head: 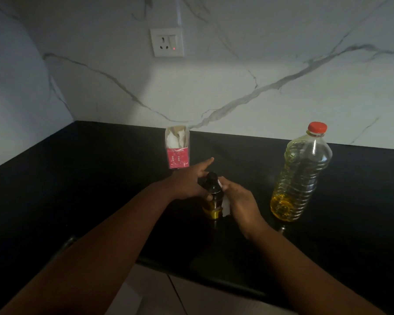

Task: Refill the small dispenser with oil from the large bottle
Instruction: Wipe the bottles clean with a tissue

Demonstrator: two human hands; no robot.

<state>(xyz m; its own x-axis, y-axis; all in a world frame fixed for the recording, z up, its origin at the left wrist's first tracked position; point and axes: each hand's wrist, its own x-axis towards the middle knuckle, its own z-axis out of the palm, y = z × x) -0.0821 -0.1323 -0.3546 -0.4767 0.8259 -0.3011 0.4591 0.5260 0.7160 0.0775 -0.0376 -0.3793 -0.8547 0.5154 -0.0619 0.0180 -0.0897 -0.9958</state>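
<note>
The small dispenser (212, 196), a dark glass bottle with a black top and a little yellow oil at its bottom, stands upright on the black counter (100, 189). My left hand (187, 181) wraps its upper part from the left, forefinger stretched out. My right hand (239, 200) touches it from the right, thumb near the neck, with something white between hand and bottle. The large bottle (301, 173), clear plastic with a red cap on, stands upright to the right, about a quarter full of yellow oil.
A red and clear packet (178, 147) stands behind the dispenser near the marble wall. A wall socket (167, 42) with a red light is above it. The counter's front edge runs close below my forearms.
</note>
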